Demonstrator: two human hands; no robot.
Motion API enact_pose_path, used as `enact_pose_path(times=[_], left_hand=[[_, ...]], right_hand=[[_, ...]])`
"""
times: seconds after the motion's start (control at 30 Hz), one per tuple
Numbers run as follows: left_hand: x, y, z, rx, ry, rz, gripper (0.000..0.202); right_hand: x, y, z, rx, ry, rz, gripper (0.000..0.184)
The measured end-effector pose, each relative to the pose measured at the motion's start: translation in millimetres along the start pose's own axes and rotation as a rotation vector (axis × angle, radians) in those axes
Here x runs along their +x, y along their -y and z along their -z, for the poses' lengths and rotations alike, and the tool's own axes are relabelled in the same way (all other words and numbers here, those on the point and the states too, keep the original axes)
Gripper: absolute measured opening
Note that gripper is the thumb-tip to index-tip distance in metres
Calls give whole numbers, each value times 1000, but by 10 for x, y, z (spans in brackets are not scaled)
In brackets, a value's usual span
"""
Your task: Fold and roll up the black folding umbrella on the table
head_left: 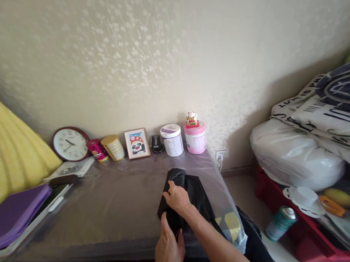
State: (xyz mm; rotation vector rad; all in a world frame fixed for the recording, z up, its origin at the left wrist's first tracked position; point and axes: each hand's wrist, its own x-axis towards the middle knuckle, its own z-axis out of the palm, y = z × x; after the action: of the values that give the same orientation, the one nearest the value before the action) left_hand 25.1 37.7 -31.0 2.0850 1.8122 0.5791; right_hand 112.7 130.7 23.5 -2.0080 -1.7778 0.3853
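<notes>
A black piece of thin, slightly shiny material (pixel 199 191), bunched and folded, lies at the front right of the table. Whether it is a bag or a cloth I cannot tell. My right hand (pixel 178 199) rests on top of it with the fingers curled in and closed on a fold. Lower down, my left hand (pixel 169 251) grips the near edge, its thumb on top and its other fingers partly hidden beneath. Both hands are close together, and the right forearm covers part of the material.
Clear plastic covers the table (pixel 116 202). Along the wall stand a clock (pixel 70 144), a framed panda picture (pixel 137 143), a white tub (pixel 172 141) and a pink tub (pixel 196 138). Purple folders (pixel 15 216) lie left. On the floor are a spray can (pixel 281 222) and a red bin (pixel 308 245).
</notes>
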Motion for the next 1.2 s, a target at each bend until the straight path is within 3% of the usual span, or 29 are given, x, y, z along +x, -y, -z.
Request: enact_pose_path(times=[0.17,0.37,0.47,0.57,0.73,0.87,1.2], left_hand=[[-7,-17,45,-18,-2,-74,55],[11,-4,17,131,23,-85,47],[24,10,-24,114,-5,-88,48],[29,29,-53,57,-38,-98,50],[17,46,-74,12,-58,-116,51],[14,37,-74,-11,-24,-91,52],[41,-21,-15,-54,109,4,59]], right_hand=[[-3,9,-7,-34,46,51,26],[-49,-9,37,-11,86,180,23],[-147,-96,107,128,97,343,23],[-316,-230,186,259,5,546,24],[-493,-447,194,273,-116,741,26],[-354,-507,104,169,-115,761,25],[386,-501,67,11,-24,673,28]])
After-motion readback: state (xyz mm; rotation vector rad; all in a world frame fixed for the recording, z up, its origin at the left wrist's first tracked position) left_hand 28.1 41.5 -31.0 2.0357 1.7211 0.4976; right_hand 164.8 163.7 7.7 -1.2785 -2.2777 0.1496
